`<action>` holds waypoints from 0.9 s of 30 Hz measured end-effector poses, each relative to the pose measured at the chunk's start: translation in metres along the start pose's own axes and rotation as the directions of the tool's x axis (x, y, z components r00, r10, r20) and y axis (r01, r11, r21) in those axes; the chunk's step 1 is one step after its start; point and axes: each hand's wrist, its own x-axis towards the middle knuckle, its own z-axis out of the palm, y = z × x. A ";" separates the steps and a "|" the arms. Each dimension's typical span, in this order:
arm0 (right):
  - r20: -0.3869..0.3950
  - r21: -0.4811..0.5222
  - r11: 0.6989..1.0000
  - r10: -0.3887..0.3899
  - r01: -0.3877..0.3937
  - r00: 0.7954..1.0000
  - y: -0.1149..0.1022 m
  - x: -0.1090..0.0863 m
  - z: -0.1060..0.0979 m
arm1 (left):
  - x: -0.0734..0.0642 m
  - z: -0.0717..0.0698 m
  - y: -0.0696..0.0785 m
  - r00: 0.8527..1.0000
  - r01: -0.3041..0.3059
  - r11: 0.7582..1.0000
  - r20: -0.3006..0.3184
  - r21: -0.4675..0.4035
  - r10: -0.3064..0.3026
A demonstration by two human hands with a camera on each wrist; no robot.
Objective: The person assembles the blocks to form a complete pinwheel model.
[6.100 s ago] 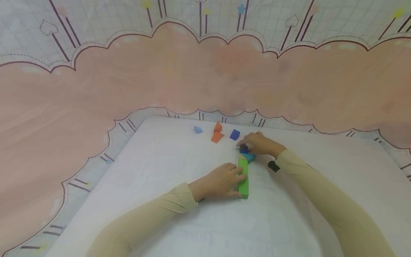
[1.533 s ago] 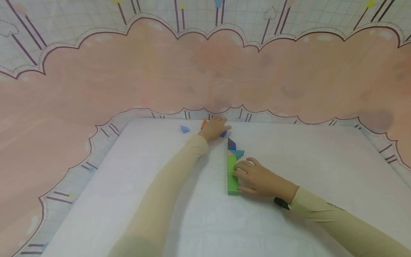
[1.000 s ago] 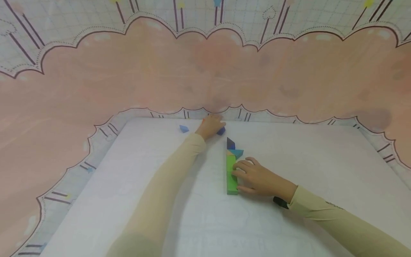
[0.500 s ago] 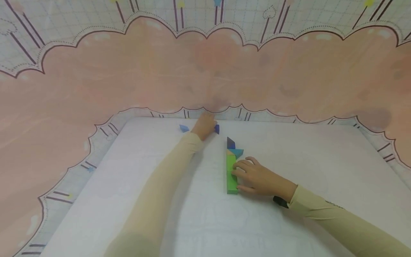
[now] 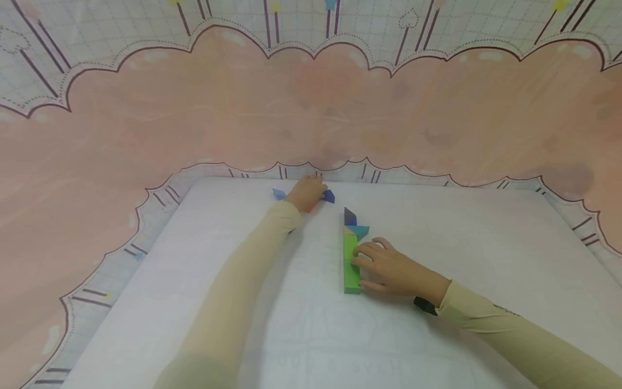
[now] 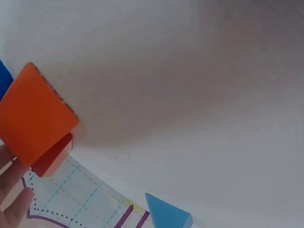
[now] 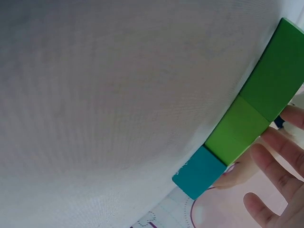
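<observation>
At the far side of the white table, my left hand (image 5: 307, 192) reaches over the orange blocks. In the left wrist view its fingertips are right at the lower edge of an orange block (image 6: 37, 116); a second orange block (image 6: 53, 156) lies behind it. The thumb is out of sight there, so I cannot tell whether the hand grips the block. My right hand (image 5: 391, 270) rests its fingertips along the side of two green blocks (image 5: 351, 276) lined up end to end. Beyond them sit a teal triangular block (image 5: 359, 231), a small tan piece (image 5: 347, 231) and a dark blue block (image 5: 350, 217).
A dark blue block (image 5: 329, 196) lies just right of my left hand. To its left is a light blue triangular block (image 5: 278, 193), also seen at the bottom of the left wrist view. A patterned curtain (image 5: 311, 119) hangs behind the table's far edge.
My left hand has left the green blocks for the far pieces, lately shifting left; the blue block beside it has shifted left too. My right hand has moved from the row's far end to the green blocks.
</observation>
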 end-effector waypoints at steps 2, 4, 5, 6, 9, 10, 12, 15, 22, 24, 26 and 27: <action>0.001 0.004 1.000 0.002 -0.002 1.000 0.000 0.000 -0.001 | 0.000 0.000 0.000 1.000 -0.001 1.000 -0.004 -0.001 0.001; -0.003 0.008 1.000 -0.001 0.001 1.000 0.000 0.000 -0.001 | 0.000 0.000 0.001 1.000 -0.005 1.000 -0.015 0.002 0.005; -0.005 0.009 1.000 -0.002 0.002 1.000 0.000 0.000 -0.001 | 0.000 0.000 0.001 1.000 -0.008 1.000 -0.018 -0.001 0.008; -0.006 0.009 1.000 -0.003 0.003 1.000 0.000 0.000 0.000 | -0.001 -0.001 0.002 1.000 -0.011 1.000 -0.023 -0.011 0.010; -0.005 0.010 1.000 -0.003 0.003 1.000 0.001 0.000 0.000 | -0.002 -0.001 0.002 0.999 -0.021 0.999 -0.028 -0.037 0.020; -0.005 0.010 1.000 -0.003 0.003 1.000 0.001 0.000 0.000 | -0.002 -0.002 0.003 0.999 -0.025 0.999 -0.027 -0.048 0.023; -0.004 0.011 1.000 -0.001 0.001 1.000 0.001 -0.001 0.001 | -0.003 -0.002 0.003 0.999 -0.035 0.998 -0.032 -0.060 0.033; -0.008 0.011 1.000 -0.004 0.004 1.000 0.000 0.000 0.000 | -0.003 -0.002 0.002 0.996 -0.081 0.996 -0.044 -0.044 0.079; 0.004 0.006 1.000 -0.001 0.001 1.000 0.000 0.001 -0.001 | -0.005 0.000 0.005 0.984 -0.171 0.984 -0.057 -0.044 0.169; 0.007 0.002 1.000 -0.001 0.001 1.000 0.000 0.001 -0.001 | -0.007 0.000 0.007 0.980 -0.189 0.981 -0.063 -0.041 0.187; 0.010 0.003 1.000 0.000 0.000 1.000 0.001 0.001 0.000 | -0.010 0.000 0.010 0.976 -0.209 0.977 -0.068 -0.040 0.206; 0.012 0.005 1.000 0.001 -0.001 1.000 0.001 0.001 0.000 | -0.012 0.000 0.011 0.973 -0.224 0.974 -0.072 -0.034 0.221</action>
